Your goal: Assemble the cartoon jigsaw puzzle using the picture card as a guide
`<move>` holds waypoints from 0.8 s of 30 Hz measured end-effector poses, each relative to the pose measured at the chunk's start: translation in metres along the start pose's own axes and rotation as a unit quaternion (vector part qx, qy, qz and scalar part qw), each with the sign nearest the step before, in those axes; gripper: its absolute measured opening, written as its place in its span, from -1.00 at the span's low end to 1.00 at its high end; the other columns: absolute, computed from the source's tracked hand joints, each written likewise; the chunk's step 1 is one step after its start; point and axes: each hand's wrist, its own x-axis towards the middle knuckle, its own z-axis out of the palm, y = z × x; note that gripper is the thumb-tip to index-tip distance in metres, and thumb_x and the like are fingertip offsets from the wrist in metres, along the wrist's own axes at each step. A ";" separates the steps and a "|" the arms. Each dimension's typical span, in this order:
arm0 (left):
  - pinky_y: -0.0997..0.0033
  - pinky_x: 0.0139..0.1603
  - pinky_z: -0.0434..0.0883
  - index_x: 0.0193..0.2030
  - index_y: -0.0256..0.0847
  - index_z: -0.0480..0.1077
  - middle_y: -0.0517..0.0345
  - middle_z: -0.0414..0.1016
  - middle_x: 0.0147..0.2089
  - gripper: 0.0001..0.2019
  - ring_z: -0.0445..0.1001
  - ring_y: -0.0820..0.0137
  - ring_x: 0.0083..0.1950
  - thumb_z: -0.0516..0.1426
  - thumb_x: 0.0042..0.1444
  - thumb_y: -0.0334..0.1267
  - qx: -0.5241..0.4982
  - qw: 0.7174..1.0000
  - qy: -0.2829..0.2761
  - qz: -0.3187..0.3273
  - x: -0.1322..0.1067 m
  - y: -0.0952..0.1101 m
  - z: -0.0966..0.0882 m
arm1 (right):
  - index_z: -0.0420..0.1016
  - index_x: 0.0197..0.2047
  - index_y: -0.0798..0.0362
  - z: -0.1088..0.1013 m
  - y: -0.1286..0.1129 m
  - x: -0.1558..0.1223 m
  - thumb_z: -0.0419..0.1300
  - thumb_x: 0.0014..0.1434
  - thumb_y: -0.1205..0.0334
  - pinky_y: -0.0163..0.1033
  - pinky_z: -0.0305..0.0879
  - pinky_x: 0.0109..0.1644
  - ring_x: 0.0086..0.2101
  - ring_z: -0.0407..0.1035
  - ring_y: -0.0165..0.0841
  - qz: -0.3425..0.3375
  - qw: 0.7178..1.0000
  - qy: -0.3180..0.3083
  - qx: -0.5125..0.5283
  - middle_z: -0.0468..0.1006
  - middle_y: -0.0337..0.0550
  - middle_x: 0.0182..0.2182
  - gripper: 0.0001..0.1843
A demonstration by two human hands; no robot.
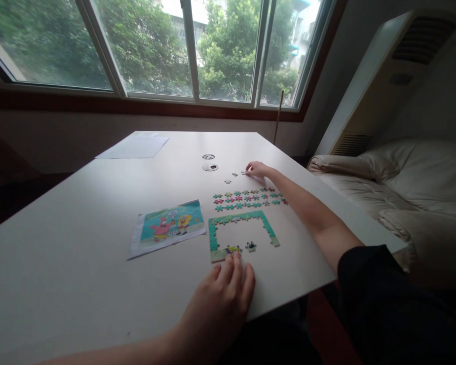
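A partly built jigsaw frame (240, 219) in teal lies on the white table (79, 213). My left hand (222, 294) rests flat just below its lower left corner, fingers together and stretched toward the pieces there. My right hand (257, 170) reaches far across the table, its fingertips pinched on a small loose puzzle piece (243, 173). Rows of several loose coloured pieces (249, 198) lie between the frame and my right hand. A small separate cluster (250, 246) sits inside the frame.
A cartoon reference picture (169, 226) lies left of the puzzle. Two round discs (210, 162) and a sheet of paper (135, 146) sit farther back. A cream sofa (410, 187) stands beyond the table's right edge, windows behind.
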 end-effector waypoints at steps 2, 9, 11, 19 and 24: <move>0.27 -0.20 0.44 -0.01 -0.38 0.34 -0.31 0.43 0.00 -0.68 0.45 0.08 -0.02 -0.04 0.10 -0.47 0.000 1.000 0.012 -0.002 0.000 0.000 0.000 | 0.46 -0.12 0.14 -0.002 0.000 0.004 0.27 0.00 0.14 -0.33 0.28 -0.26 -0.28 0.40 -0.33 0.013 1.000 -0.017 0.007 0.49 0.02 -0.12 -0.62; 0.25 -0.18 0.43 -0.03 -0.37 0.34 -0.30 0.43 0.00 -0.71 0.46 0.10 -0.02 -0.04 0.12 -0.43 -0.002 1.000 0.015 -0.008 -0.002 0.001 0.001 | 0.50 -0.27 0.18 -0.012 -0.001 -0.016 0.33 -0.09 0.22 -0.37 0.27 -0.35 -0.38 0.39 -0.41 -0.001 0.998 0.005 0.055 0.55 -0.05 -0.30 -0.71; 0.24 -0.17 0.42 -0.02 -0.38 0.34 -0.31 0.43 0.00 -0.70 0.45 0.09 -0.02 -0.04 0.12 -0.43 -0.004 1.000 0.014 -0.007 -0.002 0.001 0.002 | 0.49 -0.27 0.18 -0.012 -0.005 -0.032 0.29 -0.04 0.23 -0.38 0.27 -0.32 -0.35 0.39 -0.43 -0.024 0.997 0.025 0.070 0.55 -0.06 -0.30 -0.75; 0.25 -0.16 0.43 -0.03 -0.42 0.34 -0.34 0.43 0.00 -0.70 0.44 0.07 0.00 -0.03 0.10 -0.46 0.002 1.000 0.030 -0.007 -0.002 0.004 0.006 | 0.46 -0.33 0.19 0.011 -0.047 -0.156 0.27 -0.05 0.10 -0.32 0.33 -0.31 -0.41 0.40 -0.46 -0.217 0.914 -0.135 0.316 0.55 -0.12 -0.42 -0.69; 0.26 -0.15 0.43 -0.02 -0.43 0.34 -0.34 0.42 0.00 -0.68 0.44 0.08 0.01 -0.04 0.08 -0.47 0.013 1.000 0.028 -0.008 -0.002 0.005 0.005 | 0.50 -0.37 0.16 0.020 -0.068 -0.208 0.28 -0.05 0.08 -0.37 0.25 -0.38 -0.47 0.35 -0.49 -0.253 0.903 -0.161 0.307 0.52 -0.19 -0.49 -0.71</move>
